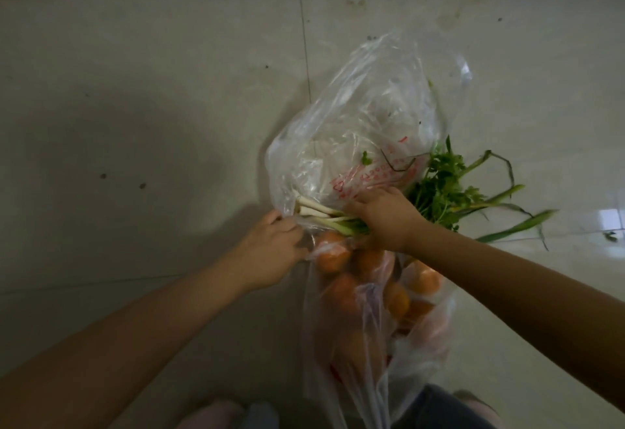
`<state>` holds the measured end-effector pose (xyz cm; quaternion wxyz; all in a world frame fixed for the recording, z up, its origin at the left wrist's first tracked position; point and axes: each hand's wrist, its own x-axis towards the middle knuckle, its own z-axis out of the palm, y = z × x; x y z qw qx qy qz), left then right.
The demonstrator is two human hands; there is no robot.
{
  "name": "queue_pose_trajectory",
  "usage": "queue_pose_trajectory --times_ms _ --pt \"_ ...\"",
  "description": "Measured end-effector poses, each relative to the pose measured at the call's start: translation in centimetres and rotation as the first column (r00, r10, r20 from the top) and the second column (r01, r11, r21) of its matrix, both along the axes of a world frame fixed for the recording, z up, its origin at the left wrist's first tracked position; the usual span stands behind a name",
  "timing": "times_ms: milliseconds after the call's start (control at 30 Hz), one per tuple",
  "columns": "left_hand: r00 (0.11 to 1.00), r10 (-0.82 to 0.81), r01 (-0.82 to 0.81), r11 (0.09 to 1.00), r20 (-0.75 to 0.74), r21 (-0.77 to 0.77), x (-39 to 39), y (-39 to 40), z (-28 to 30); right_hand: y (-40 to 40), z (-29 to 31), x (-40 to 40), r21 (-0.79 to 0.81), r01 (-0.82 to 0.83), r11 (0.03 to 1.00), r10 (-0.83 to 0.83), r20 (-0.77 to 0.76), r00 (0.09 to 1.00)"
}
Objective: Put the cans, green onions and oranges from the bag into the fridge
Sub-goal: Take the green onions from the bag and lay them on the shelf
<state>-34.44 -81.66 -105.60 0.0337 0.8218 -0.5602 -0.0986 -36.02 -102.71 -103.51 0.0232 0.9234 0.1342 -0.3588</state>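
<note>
Your right hand [382, 215] is clamped round the green onions [324, 217] at the mouth of the bag [355, 117] on the floor; your left hand [274, 252] pinches the bag's rim. The stalks look limp and light, so grip near the firm white ends.

Bag [355, 117]: thin clear plastic film, glossy and heavily crinkled, faded red print just beyond the right hand's fingers [362, 203]; a second clear film layer wraps the oranges [341, 279] below both hands, their peel matt with a faint sheen through the plastic. Green onions [324, 217] under the right fingers: smooth, waxy white stalks turning pale green, long leaves matt; leafy herb bunch [443, 185] past the right hand looks soft, frilly, matt. Floor [152, 73]: large pale tiles, smooth polished finish with a dull gloss, dark specks, a brownish stain and thin grout lines.
</note>
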Motion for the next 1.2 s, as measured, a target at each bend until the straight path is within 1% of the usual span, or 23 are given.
queue_pose_trajectory --times_ms 33,67,133,167,267,300,367,467,533,600,667,733,867,900,933,967,1000,1067,1133,1200 --pt "1.0 -0.008 0.008 1.0 0.018 0.008 0.3 0.0 0.2 -0.1 0.0 -0.4 0.018 -0.011 1.0 0.01 0.026 1.0" --pt "1.0 -0.013 0.013 1.0 0.025 0.023 0.5 -0.1 0.6 -0.4 0.1 -0.8 0.045 0.014 0.999 -0.015 0.035 0.999" --pt "1.0 -0.016 0.014 0.994 0.017 0.104 0.9 0.0 0.9 -1.3 0.1 -1.1 0.147 0.1 0.984 -0.111 0.074 0.991" --pt "0.999 -0.033 0.027 0.991 0.043 0.128 1.0 0.0 0.9 -1.8 -0.1 -1.1 0.216 0.137 0.967 -0.16 0.093 0.983" --pt "0.998 -0.058 0.059 0.975 -0.012 0.216 0.8 -0.3 0.6 -3.1 0.0 -0.6 0.356 0.242 0.902 -0.279 0.055 0.959" --pt "0.998 -0.067 0.067 0.975 -0.01 0.212 0.6 -0.4 0.4 -3.4 0.6 -0.2 0.372 0.299 0.879 -0.325 0.009 0.946" --pt "0.999 -0.031 0.036 0.983 -0.028 0.18 0.5 -0.6 0.3 -4.0 1.5 0.5 0.379 0.425 0.822 -0.418 -0.105 0.902" --pt "0.999 -0.028 0.033 0.987 -0.034 0.157 0.3 -0.8 1.0 -4.9 2.5 0.9 0.406 0.552 0.728 -0.521 -0.196 0.831" --pt "0.998 0.026 -0.016 0.982 -0.052 0.188 0.4 -0.8 1.2 -5.4 3.1 0.9 0.445 0.591 0.673 -0.56 -0.216 0.8" --pt "0.995 0.099 -0.097 0.987 -0.005 0.129 0.7 -0.9 1.1 -5.6 3.9 0.7 0.503 0.622 0.6 -0.606 -0.222 0.764" --pt "0.993 0.116 -0.116 0.989 0.0 0.096 0.7 -1.1 1.3 -5.6 4.8 0.7 0.54 0.666 0.515 -0.659 -0.248 0.71" --pt "0.991 0.132 -0.133 0.988 0.022 0.081 0.8 -1.6 1.6 -5.7 5.5 1.1 0.547 0.689 0.475 -0.698 -0.242 0.673" --pt "0.977 0.208 -0.206 0.978 -0.054 0.025 1.6 -3.4 2.0 -5.7 5.9 1.5 0.503 0.766 0.401 -0.784 -0.244 0.571" --pt "0.97 0.241 -0.24 0.97 -0.039 0.023 1.9 -4.1 2.2 -5.7 5.9 1.6 0.503 0.779 0.373 -0.813 -0.228 0.537" --pt "0.962 0.271 -0.269 0.961 -0.023 0.055 2.2 -4.6 2.2 -5.8 5.9 1.5 0.514 0.787 0.342 -0.839 -0.21 0.502" --pt "0.95 0.31 -0.305 0.944 -0.024 0.125 2.4 -5.1 2.4 -5.9 6.0 1.5 0.532 0.786 0.316 -0.859 -0.191 0.475" --pt "0.934 0.357 -0.346 0.913 -0.012 0.215 2.6 -5.4 2.3 -5.9 6.0 1.4 0.551 0.779 0.298 -0.872 -0.176 0.457" --pt "0.918 0.397 -0.37 0.843 0.015 0.391 2.9 -5.7 1.4 -6.2 6.0 1.1 0.568 0.773 0.283 -0.883 -0.16 0.441" --pt "0.923 0.383 -0.351 0.809 0.029 0.471 2.9 -5.7 1.0 -6.3 5.8 0.7 0.534 0.788 0.306 -0.877 -0.164 0.452" --pt "0.939 0.344 -0.311 0.807 0.029 0.502 3.0 -5.9 0.2 -6.5 5.2 0.1 0.475 0.801 0.364 -0.859 -0.161 0.486"
